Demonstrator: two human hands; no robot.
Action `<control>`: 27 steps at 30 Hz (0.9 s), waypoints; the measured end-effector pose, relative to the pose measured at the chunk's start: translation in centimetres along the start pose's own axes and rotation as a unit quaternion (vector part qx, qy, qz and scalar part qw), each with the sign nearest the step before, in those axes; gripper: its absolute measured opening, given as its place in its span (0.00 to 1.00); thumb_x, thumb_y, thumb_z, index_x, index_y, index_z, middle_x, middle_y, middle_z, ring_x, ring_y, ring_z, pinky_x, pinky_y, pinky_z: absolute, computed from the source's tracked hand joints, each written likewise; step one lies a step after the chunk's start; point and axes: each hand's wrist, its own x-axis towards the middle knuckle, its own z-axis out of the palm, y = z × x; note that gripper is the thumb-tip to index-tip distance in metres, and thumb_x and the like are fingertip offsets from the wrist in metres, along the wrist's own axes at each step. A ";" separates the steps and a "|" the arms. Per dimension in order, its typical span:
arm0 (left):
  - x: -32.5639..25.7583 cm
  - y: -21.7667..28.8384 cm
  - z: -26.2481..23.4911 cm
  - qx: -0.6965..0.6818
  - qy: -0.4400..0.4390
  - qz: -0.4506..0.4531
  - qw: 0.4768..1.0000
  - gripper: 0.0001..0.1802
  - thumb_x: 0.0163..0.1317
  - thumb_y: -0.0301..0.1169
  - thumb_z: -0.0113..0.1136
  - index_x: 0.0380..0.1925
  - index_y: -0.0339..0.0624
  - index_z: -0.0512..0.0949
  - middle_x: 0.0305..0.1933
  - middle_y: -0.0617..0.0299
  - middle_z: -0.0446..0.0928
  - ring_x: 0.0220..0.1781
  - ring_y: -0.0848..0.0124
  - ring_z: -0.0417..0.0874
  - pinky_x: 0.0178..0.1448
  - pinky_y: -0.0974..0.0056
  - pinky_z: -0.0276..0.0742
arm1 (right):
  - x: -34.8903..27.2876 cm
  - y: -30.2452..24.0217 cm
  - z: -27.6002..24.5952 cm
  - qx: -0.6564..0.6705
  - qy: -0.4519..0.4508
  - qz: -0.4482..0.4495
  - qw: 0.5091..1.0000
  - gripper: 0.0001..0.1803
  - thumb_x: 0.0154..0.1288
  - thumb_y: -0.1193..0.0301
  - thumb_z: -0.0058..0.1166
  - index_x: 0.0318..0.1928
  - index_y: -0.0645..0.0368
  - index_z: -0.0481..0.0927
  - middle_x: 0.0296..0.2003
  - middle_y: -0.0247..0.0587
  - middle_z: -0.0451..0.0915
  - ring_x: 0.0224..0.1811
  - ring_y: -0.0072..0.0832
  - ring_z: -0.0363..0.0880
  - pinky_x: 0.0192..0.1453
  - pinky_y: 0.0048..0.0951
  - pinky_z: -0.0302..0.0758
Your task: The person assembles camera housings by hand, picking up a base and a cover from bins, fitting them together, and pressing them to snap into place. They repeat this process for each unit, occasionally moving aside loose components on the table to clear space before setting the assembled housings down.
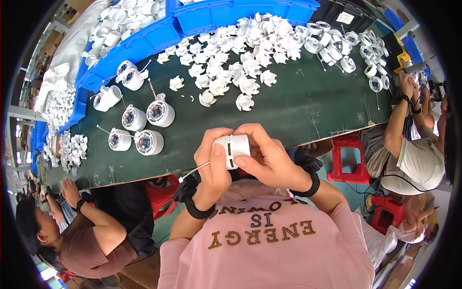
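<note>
Both left fingers (219, 156) and right fingers (251, 166) half-curled, grasping white cylinder (239, 145); far-side contact hard to judge.

The bench (288, 120) has a dark green, scuffed top. White cylinders (160, 114) with thin wires stand or lie in a loose group on its left. A spread of white bladed parts (219, 86) covers the far middle, with white rings (347, 64) clustered far right. Small white pieces (73, 150) are heaped at the left end. Blue bins (139, 45) line the far side.
</note>
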 end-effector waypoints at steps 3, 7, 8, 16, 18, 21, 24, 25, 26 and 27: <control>-0.3 0.0 0.1 0.020 0.016 0.035 0.999 0.20 0.64 0.38 0.40 0.41 0.29 0.73 0.33 0.50 0.77 0.30 0.65 0.77 0.35 0.65 0.72 | -0.1 -0.3 0.6 -0.110 0.015 -0.060 0.992 0.25 0.66 0.65 0.54 0.58 0.62 0.61 0.38 0.44 0.78 0.30 0.24 0.78 0.34 0.25 0.74; -0.7 0.4 0.0 0.022 -0.001 0.051 0.998 0.22 0.63 0.40 0.41 0.41 0.29 0.73 0.33 0.48 0.77 0.28 0.62 0.78 0.33 0.63 0.72 | -0.5 0.4 1.4 -0.207 0.066 -0.192 0.957 0.27 0.65 0.63 0.49 0.57 0.68 0.60 0.37 0.55 0.77 0.29 0.51 0.79 0.33 0.41 0.77; -0.8 1.1 -0.1 0.039 -0.019 0.016 0.999 0.29 0.66 0.49 0.37 0.43 0.29 0.72 0.36 0.52 0.77 0.34 0.70 0.76 0.38 0.66 0.71 | -0.5 0.2 1.4 -0.224 0.063 -0.204 0.951 0.27 0.65 0.63 0.49 0.57 0.68 0.59 0.38 0.55 0.77 0.29 0.50 0.79 0.33 0.41 0.77; 3.1 -0.4 -0.6 0.038 -0.075 -0.029 0.996 0.15 0.67 0.34 0.45 0.47 0.33 0.70 0.36 0.47 0.77 0.34 0.56 0.80 0.39 0.59 0.73 | 1.6 0.4 -0.9 -0.180 0.043 -0.086 0.979 0.27 0.68 0.69 0.48 0.62 0.64 0.55 0.35 0.52 0.78 0.28 0.38 0.80 0.33 0.33 0.75; 4.3 0.6 -0.4 0.036 -0.079 -0.109 0.990 0.20 0.66 0.34 0.49 0.53 0.33 0.65 0.39 0.45 0.77 0.38 0.52 0.80 0.44 0.59 0.74 | 1.3 -0.5 -0.6 -0.077 0.096 -0.027 0.992 0.30 0.66 0.72 0.53 0.64 0.65 0.56 0.32 0.48 0.79 0.29 0.29 0.81 0.32 0.26 0.75; 4.7 3.1 0.0 0.131 -0.190 0.066 0.971 0.33 0.65 0.36 0.53 0.64 0.30 0.53 0.60 0.35 0.61 0.51 0.44 0.74 0.56 0.54 0.71 | 1.2 -0.1 0.1 0.044 0.156 -0.166 0.973 0.33 0.66 0.73 0.52 0.66 0.63 0.50 0.53 0.46 0.70 0.42 0.26 0.77 0.42 0.25 0.77; 6.0 5.4 -0.3 0.031 -0.365 0.038 0.930 0.38 0.65 0.36 0.55 0.67 0.32 0.48 0.62 0.36 0.59 0.55 0.45 0.71 0.57 0.54 0.70 | 0.1 -0.6 -0.6 0.242 0.203 -0.092 0.944 0.37 0.64 0.64 0.57 0.65 0.63 0.51 0.52 0.44 0.68 0.45 0.27 0.76 0.44 0.27 0.78; 6.2 5.2 -0.5 0.027 -0.393 0.062 0.917 0.39 0.64 0.36 0.55 0.68 0.32 0.47 0.62 0.37 0.59 0.56 0.45 0.70 0.57 0.55 0.70 | 0.1 -0.3 -1.4 0.253 0.192 -0.098 0.943 0.36 0.63 0.60 0.58 0.63 0.63 0.55 0.49 0.43 0.70 0.43 0.26 0.76 0.41 0.27 0.79; 7.4 4.9 -0.7 0.007 -0.421 0.074 0.904 0.38 0.65 0.35 0.55 0.67 0.33 0.49 0.62 0.38 0.59 0.54 0.49 0.72 0.55 0.55 0.71 | 0.0 0.2 -2.4 0.226 0.196 -0.086 0.950 0.37 0.62 0.58 0.59 0.62 0.63 0.57 0.47 0.42 0.71 0.41 0.25 0.75 0.40 0.26 0.78; 9.3 4.7 -1.8 0.075 -0.420 0.148 0.892 0.35 0.64 0.35 0.56 0.66 0.34 0.54 0.62 0.40 0.61 0.50 0.53 0.74 0.54 0.57 0.71 | -0.1 0.7 -3.3 0.199 0.199 -0.074 0.957 0.37 0.61 0.57 0.61 0.61 0.63 0.59 0.45 0.41 0.72 0.40 0.24 0.75 0.39 0.25 0.77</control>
